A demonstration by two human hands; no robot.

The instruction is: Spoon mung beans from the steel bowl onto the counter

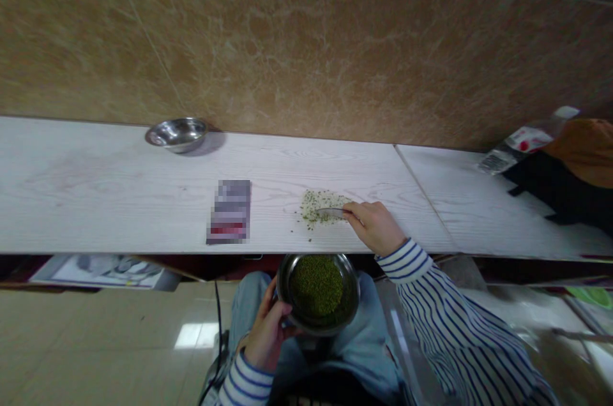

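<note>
The left hand (268,332) is curled around the near-left rim of a bowl (353,294), which sits just to its right below the counter's edge with green beans (317,285) inside. The right hand (376,224) pinches a thin metal tool (330,211), fingers closed on its end, its tip among scattered grains (325,200) just left of that hand. Beyond the left hand, farther left, are a pixelated rectangle (230,211) and a steel dish (177,136).

Bottle (527,140) beside dark fabric (558,181); brown wall (297,42) behind.
</note>
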